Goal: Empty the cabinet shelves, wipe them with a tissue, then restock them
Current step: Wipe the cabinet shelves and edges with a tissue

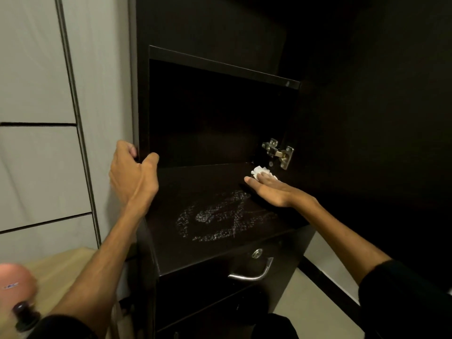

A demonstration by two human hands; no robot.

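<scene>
- Step in hand, as judged: wiping the lower shelf [195, 241] of the dark cabinet [220, 33]; nothing stood on it, so emptying looked done and restocking not begun.
- Right hand [269, 189] lay flat at the shelf's 2 o'clock corner, fingers [265, 178] straight and together, pressing a crumpled white tissue [260, 170] just below the door hinge [278, 152].
- Left hand [133, 170] gripped the cabinet's side panel at 9 o'clock, fingers curled round its front edge, thumb inside.
- A pale wet-looking smear [220, 216] sat at shelf centre, toward 6 o'clock from the tissue, well clear of it.
- To do well: draw the tissue from the back corner forward through the smear in overlapping strokes; keep the palm flat; refold when the tissue is soiled.
- Risk: snagging the tissue on the hinge.
- Upper shelf [220, 67] at 12 o'clock was too dark to judge.
- A pink bottle [14, 282], blurred, stood on the table [61, 265] at 8 o'clock.
</scene>
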